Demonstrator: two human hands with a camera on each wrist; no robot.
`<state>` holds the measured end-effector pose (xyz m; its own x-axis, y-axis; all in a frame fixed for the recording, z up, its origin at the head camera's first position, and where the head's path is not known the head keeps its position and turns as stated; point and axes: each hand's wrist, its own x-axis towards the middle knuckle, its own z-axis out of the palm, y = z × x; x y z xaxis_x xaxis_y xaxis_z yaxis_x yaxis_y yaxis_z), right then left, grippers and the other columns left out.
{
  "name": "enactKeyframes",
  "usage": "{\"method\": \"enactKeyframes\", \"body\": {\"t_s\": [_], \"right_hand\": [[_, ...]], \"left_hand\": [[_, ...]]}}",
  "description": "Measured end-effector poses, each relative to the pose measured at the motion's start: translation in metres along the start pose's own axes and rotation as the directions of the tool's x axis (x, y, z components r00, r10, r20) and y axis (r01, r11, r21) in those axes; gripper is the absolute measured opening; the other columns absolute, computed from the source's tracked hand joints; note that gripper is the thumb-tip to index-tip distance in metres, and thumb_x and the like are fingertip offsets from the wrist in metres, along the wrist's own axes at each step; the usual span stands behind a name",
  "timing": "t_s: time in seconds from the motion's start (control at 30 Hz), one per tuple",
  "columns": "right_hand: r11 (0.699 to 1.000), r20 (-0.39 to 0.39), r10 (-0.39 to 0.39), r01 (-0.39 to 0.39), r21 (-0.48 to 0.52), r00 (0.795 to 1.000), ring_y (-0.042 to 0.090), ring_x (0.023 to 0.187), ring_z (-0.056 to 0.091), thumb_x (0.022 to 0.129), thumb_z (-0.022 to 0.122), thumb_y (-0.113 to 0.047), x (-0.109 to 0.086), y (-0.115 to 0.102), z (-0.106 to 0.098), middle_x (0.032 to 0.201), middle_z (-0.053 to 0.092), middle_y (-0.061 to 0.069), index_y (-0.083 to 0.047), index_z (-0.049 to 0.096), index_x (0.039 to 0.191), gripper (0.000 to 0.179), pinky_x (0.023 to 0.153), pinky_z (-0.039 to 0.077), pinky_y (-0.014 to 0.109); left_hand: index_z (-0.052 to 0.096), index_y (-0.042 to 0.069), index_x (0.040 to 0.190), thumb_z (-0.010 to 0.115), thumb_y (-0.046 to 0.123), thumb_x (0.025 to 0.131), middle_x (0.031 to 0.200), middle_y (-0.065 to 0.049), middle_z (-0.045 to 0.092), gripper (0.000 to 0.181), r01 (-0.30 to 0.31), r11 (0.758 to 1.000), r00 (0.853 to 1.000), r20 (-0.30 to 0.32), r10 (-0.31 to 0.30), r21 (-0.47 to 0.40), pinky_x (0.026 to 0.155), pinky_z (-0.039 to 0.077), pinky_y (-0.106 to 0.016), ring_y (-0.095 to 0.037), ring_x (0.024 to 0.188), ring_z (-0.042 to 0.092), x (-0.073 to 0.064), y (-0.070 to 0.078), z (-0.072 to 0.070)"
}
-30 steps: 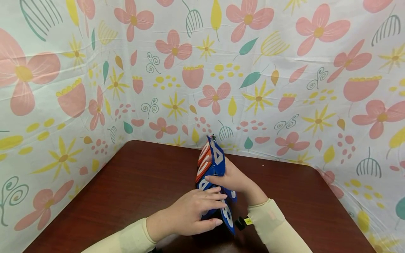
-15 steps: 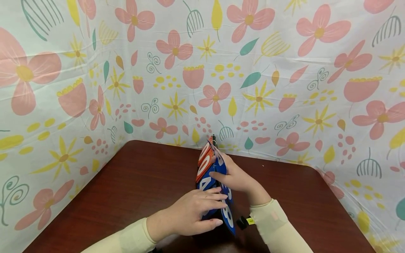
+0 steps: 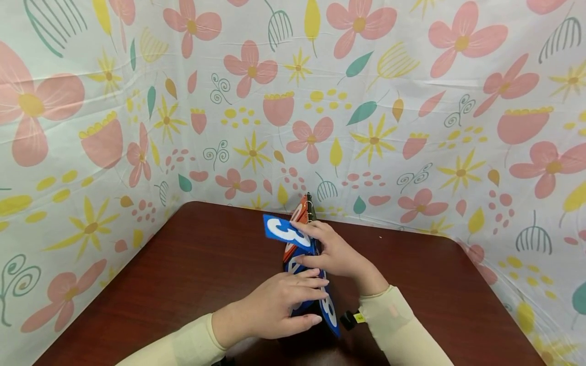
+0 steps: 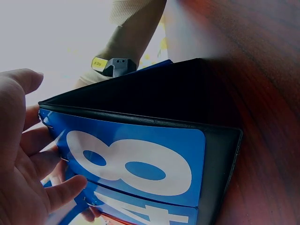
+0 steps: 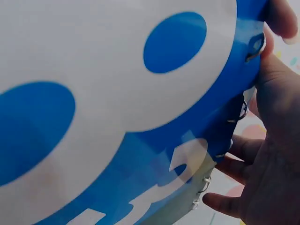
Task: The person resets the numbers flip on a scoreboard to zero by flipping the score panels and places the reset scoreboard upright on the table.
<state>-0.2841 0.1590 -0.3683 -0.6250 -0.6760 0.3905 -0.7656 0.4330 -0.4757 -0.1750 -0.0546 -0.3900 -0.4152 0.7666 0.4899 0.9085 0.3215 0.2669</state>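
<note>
The blue 3 card (image 3: 281, 230) now juts out leftward over the orange cards (image 3: 299, 208), covering zeros that showed half a second ago. The right hand (image 3: 339, 251) touches it, fingers apart. The left hand (image 3: 279, 307) (unmoved meanwhile) rests across the top of the flip scoreboard (image 4: 220, 159), fingers loosely extended; the scoreboard stands tented on the table (image 3: 220, 254).

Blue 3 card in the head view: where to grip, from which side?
Probably pinch the blue 3 card across its thin free edge, coming from the left of the head view. It's flat and juts out that way; its opposite end lies by the binding rings, where the right hand gets in the way.
</note>
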Motion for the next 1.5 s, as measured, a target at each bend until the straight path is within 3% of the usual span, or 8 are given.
{"method": "enactKeyframes", "body": {"t_s": [0.3,0.63,0.93,1.07,1.17,1.27,1.4,1.5], "right_hand": [[0.999,-0.009,-0.043,0.043,0.021,0.999,0.020,0.128,0.052,0.085,0.083,-0.038,-0.001,0.005,-0.004,0.139,0.062,0.004,-0.027,0.071,0.132,0.051,0.097,0.056,0.041],[0.997,0.038,-0.061,0.063,-0.047,0.997,0.036,0.139,0.048,0.090,0.076,-0.041,0.002,0.001,-0.002,0.135,0.067,0.006,-0.021,0.075,0.124,0.039,0.114,0.039,0.064],[0.997,0.062,-0.030,0.034,-0.063,0.998,0.041,0.149,0.037,0.092,0.068,-0.026,0.001,-0.001,-0.003,0.132,0.066,0.011,-0.025,0.078,0.099,0.012,0.120,0.028,0.068],[0.998,0.073,-0.016,0.019,-0.052,0.997,0.042,0.151,0.034,0.092,0.066,-0.024,0.001,-0.003,-0.003,0.133,0.066,0.012,-0.030,0.075,0.092,0.011,0.121,0.026,0.069],[0.999,0.081,-0.007,0.011,-0.046,0.997,0.041,0.152,0.034,0.094,0.066,-0.025,0.001,-0.003,-0.004,0.136,0.065,0.012,-0.031,0.075,0.093,0.011,0.121,0.027,0.069],[1.000,0.082,0.004,-0.005,0.008,0.997,0.039,0.152,0.035,0.097,0.067,-0.028,0.000,0.000,-0.006,0.140,0.063,0.012,-0.027,0.077,0.105,0.013,0.118,0.034,0.066],[0.986,0.035,0.013,-0.018,0.164,0.999,0.035,0.143,0.049,0.099,0.068,-0.024,-0.003,0.008,-0.011,0.141,0.064,0.013,-0.013,0.074,0.123,0.027,0.111,0.046,0.062],[0.967,-0.031,0.029,-0.021,0.252,0.999,0.029,0.128,0.063,0.100,0.066,-0.017,-0.003,0.013,-0.016,0.135,0.068,0.013,-0.006,0.071,0.128,0.030,0.104,0.054,0.052]], "left_hand": [[0.066,0.016,0.138,0.055,0.041,0.105,0.150,0.001,0.060,0.042,-0.040,0.999,0.999,-0.023,0.041,0.034,0.122,0.039,-0.036,-0.011,0.150,0.042,0.000,-0.001,0.001],[0.066,0.018,0.138,0.054,0.042,0.105,0.151,0.002,0.059,0.043,-0.043,0.998,0.999,-0.025,0.044,0.034,0.123,0.038,-0.036,-0.012,0.151,0.042,0.000,-0.001,0.000],[0.066,0.017,0.138,0.055,0.041,0.105,0.150,0.001,0.059,0.042,-0.053,0.998,0.998,-0.030,0.055,0.036,0.122,0.040,-0.038,-0.013,0.151,0.042,0.001,-0.002,0.000],[0.066,0.017,0.138,0.055,0.041,0.105,0.150,0.001,0.059,0.042,-0.057,0.998,0.998,-0.030,0.059,0.037,0.121,0.040,-0.038,-0.013,0.151,0.042,0.001,-0.003,0.001],[0.066,0.017,0.138,0.054,0.041,0.105,0.150,0.001,0.059,0.042,-0.066,0.997,0.997,-0.032,0.068,0.051,0.121,0.040,-0.038,-0.013,0.150,0.042,0.001,-0.003,0.000],[0.066,0.016,0.138,0.054,0.040,0.106,0.149,0.000,0.060,0.042,-0.085,0.994,0.995,-0.039,0.088,0.073,0.120,0.042,-0.038,-0.015,0.150,0.044,0.001,-0.004,0.000],[0.066,0.016,0.137,0.054,0.039,0.106,0.149,0.000,0.060,0.040,-0.083,0.995,0.996,-0.038,0.086,0.057,0.120,0.042,-0.039,-0.016,0.149,0.045,0.001,-0.004,0.001],[0.066,0.017,0.138,0.055,0.040,0.106,0.150,0.001,0.059,0.041,-0.053,0.998,0.998,-0.031,0.054,0.021,0.120,0.042,-0.039,-0.014,0.150,0.043,0.000,-0.004,0.001]]}}
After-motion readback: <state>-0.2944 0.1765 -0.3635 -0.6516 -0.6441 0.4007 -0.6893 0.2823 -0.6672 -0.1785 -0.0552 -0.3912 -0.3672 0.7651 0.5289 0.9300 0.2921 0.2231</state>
